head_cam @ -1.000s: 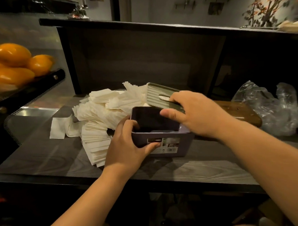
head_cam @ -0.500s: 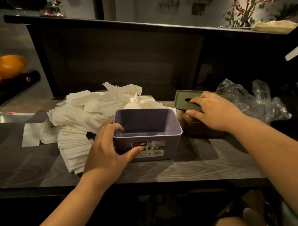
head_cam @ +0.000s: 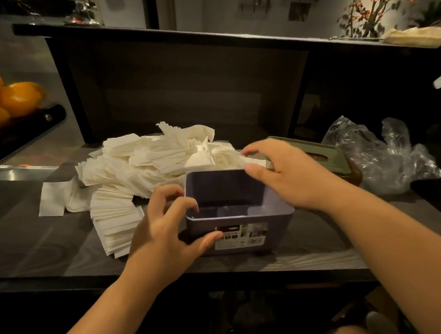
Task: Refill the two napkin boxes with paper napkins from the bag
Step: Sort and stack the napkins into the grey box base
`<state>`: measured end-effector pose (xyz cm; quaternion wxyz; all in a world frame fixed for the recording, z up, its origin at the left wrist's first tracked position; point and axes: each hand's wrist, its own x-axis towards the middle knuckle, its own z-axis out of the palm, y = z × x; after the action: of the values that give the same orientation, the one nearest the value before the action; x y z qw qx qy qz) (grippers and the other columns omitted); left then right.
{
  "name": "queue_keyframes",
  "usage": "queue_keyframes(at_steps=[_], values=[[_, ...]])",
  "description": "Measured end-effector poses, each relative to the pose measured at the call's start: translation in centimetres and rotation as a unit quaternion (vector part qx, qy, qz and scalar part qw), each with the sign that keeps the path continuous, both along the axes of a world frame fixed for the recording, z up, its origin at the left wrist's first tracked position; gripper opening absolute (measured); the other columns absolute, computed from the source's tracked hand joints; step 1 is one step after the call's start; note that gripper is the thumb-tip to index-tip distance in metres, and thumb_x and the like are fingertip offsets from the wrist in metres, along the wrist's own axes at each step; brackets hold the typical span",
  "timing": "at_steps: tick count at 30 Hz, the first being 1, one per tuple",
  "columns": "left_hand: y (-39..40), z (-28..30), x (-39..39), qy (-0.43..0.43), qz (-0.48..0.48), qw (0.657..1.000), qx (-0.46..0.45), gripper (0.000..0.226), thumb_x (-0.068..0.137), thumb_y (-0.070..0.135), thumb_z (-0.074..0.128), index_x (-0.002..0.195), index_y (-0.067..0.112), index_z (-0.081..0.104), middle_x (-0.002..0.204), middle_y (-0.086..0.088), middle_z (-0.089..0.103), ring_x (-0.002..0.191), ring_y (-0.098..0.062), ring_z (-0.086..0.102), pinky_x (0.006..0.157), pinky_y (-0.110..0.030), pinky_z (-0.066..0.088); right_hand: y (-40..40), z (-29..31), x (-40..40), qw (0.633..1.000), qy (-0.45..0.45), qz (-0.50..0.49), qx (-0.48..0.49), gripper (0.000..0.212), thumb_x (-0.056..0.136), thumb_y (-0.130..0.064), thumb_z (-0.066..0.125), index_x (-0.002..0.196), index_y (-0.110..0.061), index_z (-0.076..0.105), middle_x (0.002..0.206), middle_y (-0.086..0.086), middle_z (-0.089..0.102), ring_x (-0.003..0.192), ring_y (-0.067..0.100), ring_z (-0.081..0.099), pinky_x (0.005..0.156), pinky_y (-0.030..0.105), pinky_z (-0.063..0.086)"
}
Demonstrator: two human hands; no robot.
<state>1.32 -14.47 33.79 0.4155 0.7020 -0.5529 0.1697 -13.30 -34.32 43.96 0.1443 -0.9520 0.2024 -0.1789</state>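
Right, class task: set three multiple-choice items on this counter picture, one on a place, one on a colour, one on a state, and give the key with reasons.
1. Where is the pile of napkins?
A. left of the open box
B. inside the open box
C. on the upper shelf

2. What colour is the open box?
A. red
B. purple-grey
C. yellow

3. What does the open box hold?
A. a full stack of napkins
B. oranges
C. nothing visible

Key: 1 A, the napkins lie on the counter beside the box's left wall. 2 B, its walls look purple-grey. 3 C, its bare floor shows between the left hand and right hand.
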Motion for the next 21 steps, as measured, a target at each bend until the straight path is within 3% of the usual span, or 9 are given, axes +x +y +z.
queue_keyframes(at_steps=[4,7,10,12,14,16,18,21], values=[[1.1,0.2,0.3,0.076,-0.037,0.995,-0.045,0.043,0.089,0.069,0.044,0.095,0.03,0.06,0.122,0.01,0.041,0.121,-0.003,0.041,0.097,-0.007,0.032,1.2,-1.4,0.9,0.988,0.001,0.018,0.153,0.031,0.106,-0.039,0.045,0.134,-0.034,0.056,0.122,-0.022,0.058,0.11,-0.004,0.053,0.091,0.02,0.044],[0.7,0.5,1.2,0.173,-0.054,0.978,-0.106,0.046,0.096,0.059,0.031,0.108,0.026,0.061,0.128,0.005,0.047,0.127,-0.014,0.045,0.105,-0.021,0.035,1.0,-1.9,1.4,0.969,-0.086,-0.023,0.231,0.024,0.109,-0.037,0.039,0.119,-0.036,0.06,0.109,-0.022,0.06,0.101,-0.007,0.055,0.087,0.019,0.046],[-0.2,0.7,1.9,0.342,-0.074,0.931,-0.105,0.046,0.089,0.057,0.033,0.12,0.033,0.058,0.129,0.006,0.057,0.125,-0.017,0.052,0.106,-0.047,0.042,0.5,-2.5,2.3,0.922,-0.174,-0.086,0.334,0.034,0.109,-0.041,0.036,0.107,-0.027,0.068,0.108,-0.007,0.067,0.106,0.01,0.062,0.097,0.034,0.051],[-0.6,1.0,2.1,0.438,-0.079,0.89,-0.096,0.05,0.086,0.063,0.035,0.121,0.036,0.057,0.124,0.012,0.063,0.121,-0.009,0.057,0.107,-0.048,0.042,0.1,-2.8,3.0,0.864,-0.172,-0.096,0.463,0.05,0.106,-0.052,0.034,0.102,-0.022,0.074,0.109,0.002,0.072,0.11,0.022,0.066,0.104,0.045,0.051],[-0.8,1.4,2.3,0.511,-0.08,0.85,-0.099,0.044,0.095,0.06,0.037,0.12,0.032,0.06,0.119,0.012,0.068,0.114,-0.007,0.062,0.108,-0.046,0.043,-0.7,-3.2,3.6,0.841,-0.136,-0.086,0.517,0.063,0.102,-0.064,0.03,0.096,-0.025,0.079,0.113,0.002,0.074,0.117,0.025,0.065,0.108,0.051,0.048],[-1.1,1.9,2.7,0.563,-0.083,0.817,-0.093,0.047,0.1,0.052,0.031,0.119,0.022,0.063,0.114,0.005,0.071,0.107,-0.012,0.066,0.105,-0.047,0.046,-1.5,-3.4,4.0,0.834,-0.125,-0.085,0.531,0.072,0.099,-0.07,0.024,0.094,-0.026,0.08,0.113,0.003,0.075,0.116,0.024,0.066,0.108,0.051,0.048],[-1.3,2.2,3.0,0.568,-0.086,0.815,-0.078,0.049,0.102,0.047,0.028,0.116,0.017,0.065,0.11,-0.002,0.073,0.103,-0.018,0.068,0.098,-0.046,0.05,-2.3,-3.7,4.2,0.855,-0.107,-0.092,0.499,0.076,0.092,-0.075,0.021,0.098,-0.026,0.079,0.111,0.002,0.075,0.112,0.023,0.067,0.108,0.051,0.047],[-1.7,2.4,3.5,0.474,-0.057,0.878,-0.031,0.04,0.106,0.034,0.029,0.105,0.021,0.067,0.101,0.008,0.073,0.094,-0.008,0.068,0.083,-0.025,0.054,-3.2,-4.5,4.1,0.907,-0.047,-0.087,0.41,0.075,0.084,-0.079,0.018,0.093,-0.036,0.078,0.112,-0.004,0.072,0.114,0.019,0.062,0.109,0.049,0.044]])
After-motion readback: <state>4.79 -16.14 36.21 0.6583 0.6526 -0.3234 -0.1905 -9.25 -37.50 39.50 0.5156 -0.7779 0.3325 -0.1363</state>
